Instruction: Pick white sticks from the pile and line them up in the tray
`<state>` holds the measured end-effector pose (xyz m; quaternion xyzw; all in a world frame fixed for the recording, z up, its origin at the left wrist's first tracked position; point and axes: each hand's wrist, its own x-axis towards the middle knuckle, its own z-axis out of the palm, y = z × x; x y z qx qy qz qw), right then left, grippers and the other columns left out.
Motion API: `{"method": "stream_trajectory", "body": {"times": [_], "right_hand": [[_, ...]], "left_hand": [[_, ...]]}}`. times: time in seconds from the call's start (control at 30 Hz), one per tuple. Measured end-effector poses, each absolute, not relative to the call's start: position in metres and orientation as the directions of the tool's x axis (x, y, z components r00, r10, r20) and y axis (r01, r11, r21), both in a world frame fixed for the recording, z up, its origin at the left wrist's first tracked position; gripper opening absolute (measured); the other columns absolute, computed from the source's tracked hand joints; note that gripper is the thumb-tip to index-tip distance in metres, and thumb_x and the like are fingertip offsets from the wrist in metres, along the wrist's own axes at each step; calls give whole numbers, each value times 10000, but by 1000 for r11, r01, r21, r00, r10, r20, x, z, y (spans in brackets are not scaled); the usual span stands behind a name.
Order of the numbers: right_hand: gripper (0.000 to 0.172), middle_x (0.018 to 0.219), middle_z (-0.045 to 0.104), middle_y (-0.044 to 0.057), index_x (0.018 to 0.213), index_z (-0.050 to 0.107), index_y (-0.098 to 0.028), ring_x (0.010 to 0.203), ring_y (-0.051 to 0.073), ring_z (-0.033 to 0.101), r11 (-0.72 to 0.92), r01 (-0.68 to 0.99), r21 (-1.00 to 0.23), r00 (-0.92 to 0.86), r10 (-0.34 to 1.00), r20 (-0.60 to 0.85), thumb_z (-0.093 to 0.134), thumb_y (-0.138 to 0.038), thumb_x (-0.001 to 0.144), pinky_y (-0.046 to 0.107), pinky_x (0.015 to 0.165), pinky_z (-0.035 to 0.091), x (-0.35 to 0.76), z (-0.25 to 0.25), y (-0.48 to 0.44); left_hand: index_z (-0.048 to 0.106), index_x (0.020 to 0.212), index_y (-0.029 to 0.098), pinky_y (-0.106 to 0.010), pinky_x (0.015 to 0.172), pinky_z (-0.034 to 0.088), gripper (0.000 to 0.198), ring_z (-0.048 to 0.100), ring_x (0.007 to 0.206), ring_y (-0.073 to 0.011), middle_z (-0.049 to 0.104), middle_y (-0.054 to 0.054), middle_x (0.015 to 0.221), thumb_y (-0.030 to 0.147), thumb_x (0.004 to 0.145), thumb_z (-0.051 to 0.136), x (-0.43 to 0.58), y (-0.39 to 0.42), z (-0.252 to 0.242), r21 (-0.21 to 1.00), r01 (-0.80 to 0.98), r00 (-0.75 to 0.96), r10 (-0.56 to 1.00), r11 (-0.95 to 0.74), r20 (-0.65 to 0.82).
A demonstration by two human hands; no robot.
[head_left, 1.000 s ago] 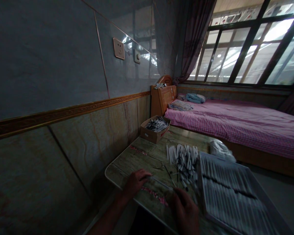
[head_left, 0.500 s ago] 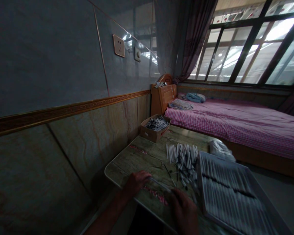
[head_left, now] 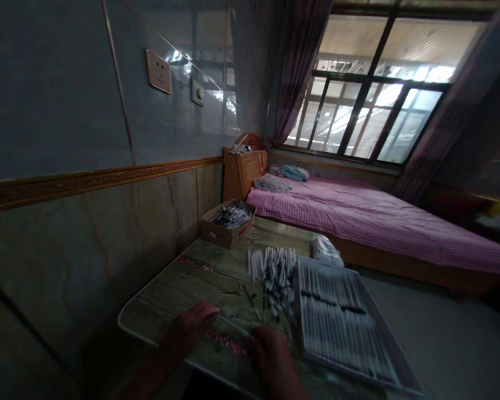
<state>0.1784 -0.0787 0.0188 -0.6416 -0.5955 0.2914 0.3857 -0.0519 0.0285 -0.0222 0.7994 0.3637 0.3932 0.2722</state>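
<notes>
Pretty dim shot, but the main thing is a slim white paper tube (head_left: 232,325) held between both hands, just in from the near edge of a wood-print folding bench (head_left: 170,294). It's thin, straight and pale, and it looks smooth, though it's too small and soft to make out any detail. Its long axis runs roughly along that near edge, slanting down to the right from one hand to the other.

The left hand (head_left: 187,328) has one end and the right hand (head_left: 273,358) has the other. Fingers on both look closed on the tube, curled over it, but the actual fingertips are hidden behind the hands, so you can't see the exact pinch.

Just past the hands there's a messy pile of loose white tubes (head_left: 273,272), some with dark ends, with a few thin dark sticks (head_left: 250,297) lying beside it. On the right, a shallow tray (head_left: 358,375) holds tubes packed in neat parallel rows. Pink scraps (head_left: 225,343) sit right under the tube. At the far corner, against the wall, there's a cardboard box (head_left: 216,233) full of dark-and-white tubes, and a white plastic bag (head_left: 327,251) lies on the far edge by a pink gingham bed (head_left: 358,222).
</notes>
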Motion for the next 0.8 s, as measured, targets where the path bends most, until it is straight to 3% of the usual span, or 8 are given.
{"method": "stream_trajectory", "body": {"times": [0.1, 0.17, 0.3, 0.43, 0.5, 0.6, 0.8], "right_hand": [[247, 652, 714, 19, 700, 733, -197, 641, 159, 649, -22, 638, -769, 93, 995, 49, 514, -206, 813, 198, 551, 347, 180, 24, -83], [248, 617, 691, 11, 688, 719, -196, 603, 150, 633, -38, 647, -761, 116, 992, 50, 512, -216, 822, 193, 526, 329, 184, 24, -86], [263, 624, 679, 7, 722, 692, -191, 577, 151, 629, -34, 503, -864, 161, 985, 55, 538, -362, 849, 190, 492, 367, 211, 28, -87], [372, 621, 681, 18, 793, 678, -184, 542, 167, 633, -98, 386, -917, 344, 938, 44, 516, -516, 838, 211, 469, 409, 268, 47, -80], [375, 699, 715, 40, 756, 688, -189, 584, 188, 654, -144, 417, -897, 454, 889, 68, 532, -528, 801, 220, 455, 403, 304, 55, -74], [356, 741, 742, 58, 741, 744, -190, 716, 224, 690, -164, 561, -812, 539, 816, 207, 588, -510, 740, 259, 585, 452, 353, 60, -64], [382, 499, 627, 64, 500, 670, -184, 514, 226, 602, -316, 644, -697, 603, 771, 207, 566, -498, 692, 272, 495, 338, 387, 53, -46]], "left_hand": [[729, 1055, 338, -289, 910, 567, 258, 720, 983, -208, 776, 14, 1070, 349, 838, 591, -52, 29, -23, 767, 386, 404, 842, -512, 359], [667, 1200, 359, -296, 868, 584, 423, 728, 929, -209, 764, 28, 1119, 315, 780, 642, -51, 28, -22, 809, 407, 377, 885, -423, 273], [534, 1366, 347, -309, 748, 612, 601, 730, 787, -195, 737, -3, 1196, 314, 771, 617, -48, 30, -20, 878, 364, 320, 927, -312, 197], [657, 1220, 311, -328, 746, 608, 468, 738, 812, -226, 775, -22, 1079, 368, 758, 610, -47, 36, -22, 874, 385, 289, 939, -295, 189], [719, 1090, 311, -337, 783, 600, 376, 740, 867, -247, 790, -14, 1016, 399, 736, 632, -47, 39, -24, 864, 408, 288, 939, -296, 186], [747, 987, 305, -342, 817, 591, 313, 738, 900, -258, 797, -8, 984, 436, 723, 643, -46, 41, -25, 864, 414, 289, 941, -288, 176], [752, 922, 297, -326, 803, 587, 265, 745, 880, -251, 804, -2, 928, 417, 715, 636, -46, 43, -25, 883, 391, 296, 944, -261, 148]]}}
